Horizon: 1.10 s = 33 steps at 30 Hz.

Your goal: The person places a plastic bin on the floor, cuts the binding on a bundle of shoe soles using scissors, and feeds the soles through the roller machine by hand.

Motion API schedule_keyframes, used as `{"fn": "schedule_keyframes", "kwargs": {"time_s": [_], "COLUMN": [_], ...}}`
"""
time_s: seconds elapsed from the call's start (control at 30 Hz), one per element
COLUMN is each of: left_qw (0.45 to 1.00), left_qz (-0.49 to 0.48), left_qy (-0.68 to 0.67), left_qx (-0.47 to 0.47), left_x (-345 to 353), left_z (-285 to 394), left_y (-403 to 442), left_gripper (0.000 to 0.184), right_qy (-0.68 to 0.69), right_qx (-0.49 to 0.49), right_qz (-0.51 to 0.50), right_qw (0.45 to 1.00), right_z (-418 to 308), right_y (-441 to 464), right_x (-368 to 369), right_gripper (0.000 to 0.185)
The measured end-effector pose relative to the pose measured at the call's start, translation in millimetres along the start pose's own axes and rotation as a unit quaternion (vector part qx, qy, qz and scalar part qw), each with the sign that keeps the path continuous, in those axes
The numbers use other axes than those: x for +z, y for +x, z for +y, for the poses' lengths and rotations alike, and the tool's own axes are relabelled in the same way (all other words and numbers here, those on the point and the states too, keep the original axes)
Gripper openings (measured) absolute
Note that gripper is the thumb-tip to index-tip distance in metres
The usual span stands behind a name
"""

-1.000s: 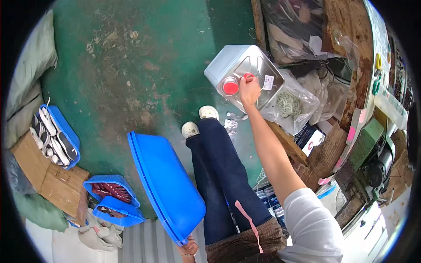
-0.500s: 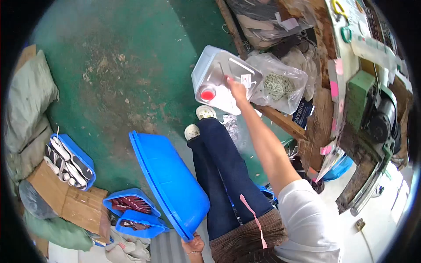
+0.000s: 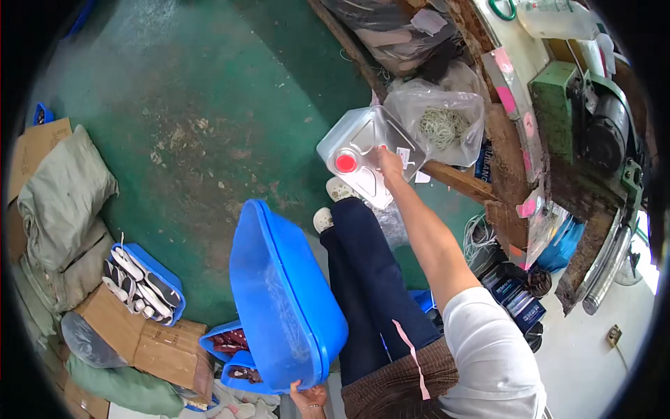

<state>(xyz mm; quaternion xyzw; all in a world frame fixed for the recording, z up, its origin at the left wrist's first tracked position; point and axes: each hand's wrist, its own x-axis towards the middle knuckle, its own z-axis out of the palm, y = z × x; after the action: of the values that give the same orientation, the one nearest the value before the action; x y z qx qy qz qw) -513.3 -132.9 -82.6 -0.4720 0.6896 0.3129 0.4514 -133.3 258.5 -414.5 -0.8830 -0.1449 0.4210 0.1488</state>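
Note:
My right hand (image 3: pixel 391 165) is closed around the handle on top of a square metal can (image 3: pixel 377 133) with a red cap. The can hangs just beyond my shoes, beside a clear plastic bag (image 3: pixel 469 117) of pale string. At the bottom, my left hand (image 3: pixel 308 399) grips the near rim of a large blue plastic tub (image 3: pixel 296 279). The tub is tilted on its side against my left leg, its inside facing left and bare apart from whitish scuffs.
At left, a blue bin (image 3: pixel 176 283) holds black and white shoe parts. Two smaller blue bins with dark red pieces sit partly behind the tub, beside a cardboard box (image 3: pixel 164 349). A green machine (image 3: pixel 558 105) stands on the bench at right. Grey sacks (image 3: pixel 66 195) lie far left.
The blue tub has turned so its inside now shows, and it covers more of the small bins. The can has shifted slightly down and right in view. Both hands keep their grip.

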Motion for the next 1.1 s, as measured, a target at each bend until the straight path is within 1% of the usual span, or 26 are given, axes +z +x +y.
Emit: {"fn": "schedule_keyframes", "kwargs": {"time_s": [0.03, 0.07, 0.1, 0.17, 0.2, 0.27, 0.3, 0.33, 0.4, 0.43, 0.5, 0.53, 0.6, 0.63, 0.7, 0.73, 0.77, 0.8, 0.83, 0.9, 0.93, 0.97, 1.0, 1.03, 1.07, 1.1], "left_qw": [1.000, 1.000, 0.999, 0.998, 0.997, 0.996, 0.995, 0.995, 0.987, 0.986, 0.983, 0.982, 0.972, 0.970, 0.952, 0.948, 0.946, 0.928, 0.907, 0.885, 0.828, 0.799, 0.768, 0.664, 0.541, 0.520], "left_qz": [0.005, -0.013, -0.030, -0.043, -0.067, -0.062, -0.053, -0.051, -0.097, -0.100, -0.109, -0.114, -0.132, -0.139, 0.009, -0.006, -0.014, -0.024, -0.030, -0.012, -0.053, -0.087, -0.118, -0.198, -0.271, -0.267], "left_qy": [0.001, 0.008, 0.017, 0.026, 0.030, 0.040, 0.046, 0.051, 0.080, 0.086, 0.102, 0.106, 0.148, 0.154, 0.251, 0.281, 0.286, 0.340, 0.393, 0.409, 0.480, 0.503, 0.524, 0.629, 0.717, 0.714], "left_qx": [0.002, 0.006, 0.011, 0.025, 0.038, 0.052, 0.066, 0.072, 0.097, 0.097, 0.106, 0.108, 0.130, 0.130, 0.174, 0.146, 0.150, 0.149, 0.150, 0.224, 0.284, 0.318, 0.349, 0.353, 0.345, 0.386], "left_x": [1.4, 1.3, 1.4, 6.5, 20.3, 51.2, 62.0, 63.5, 66.2, 69.1, 72.7, 72.8, 68.1, 65.5, 58.6, 47.5, 13.9, -31.1, -54.2, -30.6, -26.4, -23.5, -19.7, 32.2, 98.0, 121.3], "left_z": [-0.7, -1.5, -0.6, -1.0, -2.9, -7.0, -8.2, -8.8, -13.0, -15.0, -17.0, -16.7, -14.8, -13.3, -9.5, 3.7, 30.4, 63.3, 84.9, 97.2, 118.5, 140.0, 161.0, 172.1, 174.0, 177.8], "left_y": [-0.5, -1.9, -4.1, -10.7, -12.5, -29.9, -37.2, -39.6, -45.1, -47.6, -62.0, -68.6, -83.4, -92.3, -107.0, -110.7, -99.6, -78.9, -69.5, -114.8, -122.5, -123.0, -124.4, -149.2, -176.1, -178.8], "left_gripper": [0.026, 0.033, 0.041, 0.041, 0.041, 0.042, 0.043, 0.043, 0.047, 0.047, 0.047, 0.047, 0.050, 0.050, 0.035, 0.036, 0.036, 0.037, 0.039, 0.041, 0.043, 0.041, 0.039, 0.047, 0.057, 0.057], "right_qy": [-0.008, -0.017, 0.052, 0.070, 0.047, 0.061, 0.088, 0.094, 0.171, 0.185, 0.200, 0.231, 0.096, 0.134, 0.322, 0.376, 0.398, 0.419, 0.389, 0.448, 0.453, 0.455, 0.460, 0.376, 0.287, 0.292], "right_qx": [0.007, 0.015, 0.037, 0.057, 0.038, 0.009, 0.070, 0.075, 0.006, 0.020, -0.027, -0.038, -0.071, -0.056, 0.104, 0.115, 0.109, 0.102, 0.156, 0.098, 0.083, 0.066, 0.062, 0.105, 0.149, 0.150], "right_qz": [0.004, 0.008, 0.015, 0.023, 0.018, 0.061, 0.023, 0.022, 0.012, -0.019, -0.072, -0.094, -0.080, -0.105, -0.170, -0.283, -0.304, -0.325, -0.322, -0.379, -0.411, -0.441, -0.438, -0.484, -0.524, -0.522], "right_qw": [1.000, 1.000, 0.998, 0.996, 0.998, 0.996, 0.993, 0.993, 0.985, 0.982, 0.977, 0.968, 0.990, 0.984, 0.926, 0.875, 0.859, 0.842, 0.849, 0.803, 0.787, 0.771, 0.770, 0.783, 0.788, 0.787], "right_z": [6.2, 13.4, 17.5, 9.7, 22.2, 43.2, 37.3, 32.1, 30.2, 29.3, 43.2, 46.6, 47.7, 49.1, 53.7, 58.9, 50.0, 41.7, 60.8, 78.8, 84.6, 93.2, 116.6, 155.1, 180.4, 189.0], "right_y": [3.9, 7.7, 14.4, 9.8, 22.4, 28.6, 27.9, 23.5, 23.6, 22.9, 34.6, 31.0, 14.0, 0.4, -30.8, -44.8, -72.9, -96.4, -94.9, -112.2, -124.7, -132.9, -127.5, -112.0, -106.4, -121.8], "right_x": [-0.5, -1.6, -2.6, -15.6, -13.9, -10.5, -17.9, -17.2, -17.3, -21.6, -20.7, -25.5, -50.5, -62.9, -88.4, -113.6, -142.4, -168.0, -183.2, -215.8, -228.4, -240.5, -250.4, -253.9, -254.5, -253.6], "right_gripper": [0.044, 0.045, 0.039, 0.036, 0.038, 0.037, 0.035, 0.035, 0.032, 0.025, 0.025, 0.028, 0.037, 0.048, 0.059, 0.068, 0.073, 0.078, 0.083, 0.084, 0.086, 0.088, 0.088, 0.087, 0.087, 0.087]}}
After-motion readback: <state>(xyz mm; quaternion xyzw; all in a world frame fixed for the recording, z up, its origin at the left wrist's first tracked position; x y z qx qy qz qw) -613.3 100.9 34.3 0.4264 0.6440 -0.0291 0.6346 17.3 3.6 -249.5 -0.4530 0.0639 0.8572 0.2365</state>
